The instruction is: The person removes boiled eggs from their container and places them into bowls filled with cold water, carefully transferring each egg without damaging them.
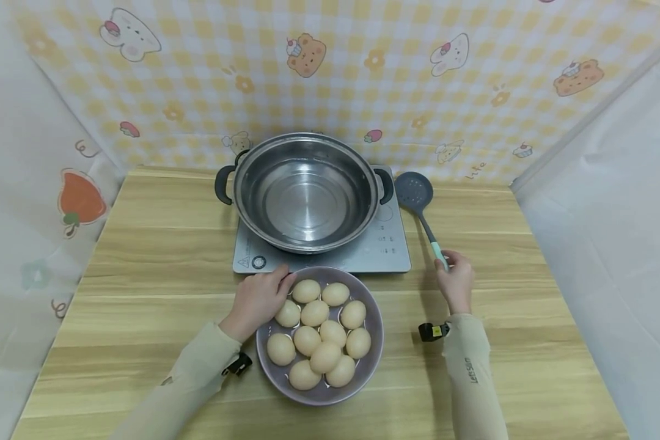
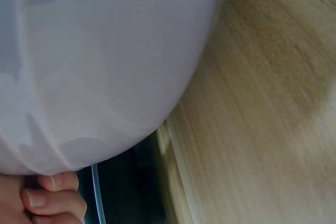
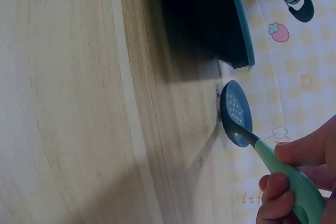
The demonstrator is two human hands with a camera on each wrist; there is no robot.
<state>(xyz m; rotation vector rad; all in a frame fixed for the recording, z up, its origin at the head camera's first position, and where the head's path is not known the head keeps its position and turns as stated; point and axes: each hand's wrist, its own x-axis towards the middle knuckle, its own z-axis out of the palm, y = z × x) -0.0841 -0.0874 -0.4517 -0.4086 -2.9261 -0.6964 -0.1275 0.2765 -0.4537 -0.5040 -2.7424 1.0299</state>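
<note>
My left hand [image 1: 260,300] grips the upper left rim of a purple-grey bowl [image 1: 375,354] full of brown eggs [image 1: 315,313]. In the left wrist view its curled fingers [image 2: 59,201] show at the edge of the bowl's pale outer wall [image 2: 105,66]. With my right hand [image 1: 455,280] I hold a skimmer by its mint-green handle, thumb on top and fingers curled beneath. The skimmer's dark grey perforated head [image 3: 236,109] points away from me, right of the cooktop, close over the wooden table in the right wrist view.
A wide steel pot [image 1: 307,198] with black side handles stands on a silver induction cooktop [image 1: 363,260] behind the bowl. The wooden table [image 1: 159,293] meets a yellow checked backdrop [image 1: 341,79] at the back. White sheeting [image 1: 616,195] hangs along both sides.
</note>
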